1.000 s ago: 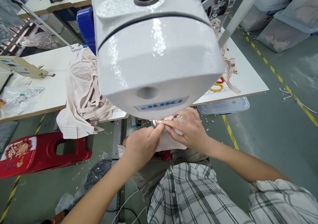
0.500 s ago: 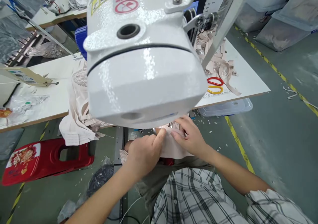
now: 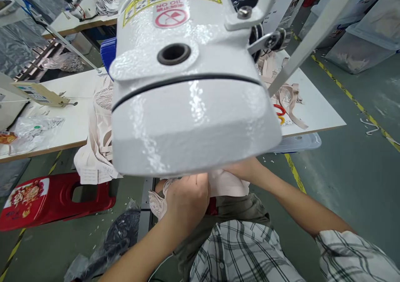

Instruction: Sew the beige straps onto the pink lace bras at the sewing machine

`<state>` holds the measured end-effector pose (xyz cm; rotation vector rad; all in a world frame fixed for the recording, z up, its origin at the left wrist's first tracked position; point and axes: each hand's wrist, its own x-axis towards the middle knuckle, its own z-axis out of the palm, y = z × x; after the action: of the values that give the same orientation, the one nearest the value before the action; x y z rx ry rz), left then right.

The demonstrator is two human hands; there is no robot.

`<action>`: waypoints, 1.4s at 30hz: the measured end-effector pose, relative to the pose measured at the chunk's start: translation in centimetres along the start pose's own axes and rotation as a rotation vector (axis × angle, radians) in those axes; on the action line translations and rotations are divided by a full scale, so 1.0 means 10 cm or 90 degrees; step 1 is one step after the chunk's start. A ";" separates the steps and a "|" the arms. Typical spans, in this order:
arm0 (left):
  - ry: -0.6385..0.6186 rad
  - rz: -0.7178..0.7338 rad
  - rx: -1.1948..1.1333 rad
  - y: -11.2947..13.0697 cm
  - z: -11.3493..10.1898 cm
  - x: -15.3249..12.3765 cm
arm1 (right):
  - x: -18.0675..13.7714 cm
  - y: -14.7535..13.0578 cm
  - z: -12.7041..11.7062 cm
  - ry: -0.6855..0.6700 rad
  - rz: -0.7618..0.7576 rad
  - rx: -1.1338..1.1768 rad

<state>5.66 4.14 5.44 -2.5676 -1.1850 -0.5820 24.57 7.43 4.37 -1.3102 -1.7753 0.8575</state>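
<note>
A white sewing machine head (image 3: 193, 119) fills the middle of the view and covers part of my hands. Below its lower edge, my left hand (image 3: 189, 198) is closed, fingers curled at the edge of a pale pink fabric piece (image 3: 229, 184). Lace trim (image 3: 158, 205) in a similar shade hangs to the left of that hand. My right hand (image 3: 245, 169) reaches under the machine head at the fabric's right side; its fingers are hidden behind the machine. The fabric hangs above my lap.
Pale pink garments (image 3: 96, 148) drape over the table edge at left. Red and yellow scissor handles (image 3: 279, 114) lie on the right table (image 3: 321, 111) near loose straps (image 3: 293, 101). A red stool (image 3: 59, 200) and a dark plastic bag (image 3: 121, 232) are on the floor. Clear bins (image 3: 359, 48) stand at right.
The machine head appears larger and lower as my view shifts, now covering my right fingers and most of the scissors. My left hand is still at the fabric.
</note>
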 end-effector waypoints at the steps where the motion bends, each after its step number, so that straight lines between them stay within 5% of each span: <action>1: 0.002 -0.001 0.006 0.00 0.00 0.00 | 0.02 0.01 -0.01 -0.008 0.001 0.005; 26: -0.016 -0.022 0.038 -0.01 -0.03 -0.06 | 0.00 0.09 -0.02 0.023 -0.060 0.030; 34: -0.026 -0.039 -0.023 0.00 -0.03 -0.03 | -0.10 0.17 -0.06 0.012 0.023 0.021; 38: -0.002 -0.068 -0.050 -0.06 -0.02 -0.12 | -0.11 0.15 -0.04 0.002 0.029 0.028; 42: 0.109 -0.098 -0.135 -0.08 0.00 -0.21 | -0.13 0.21 -0.03 0.024 0.039 0.019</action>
<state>3.79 3.26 4.55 -2.5452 -1.3311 -0.9902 26.01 6.69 2.46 -1.3587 -1.6940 0.8841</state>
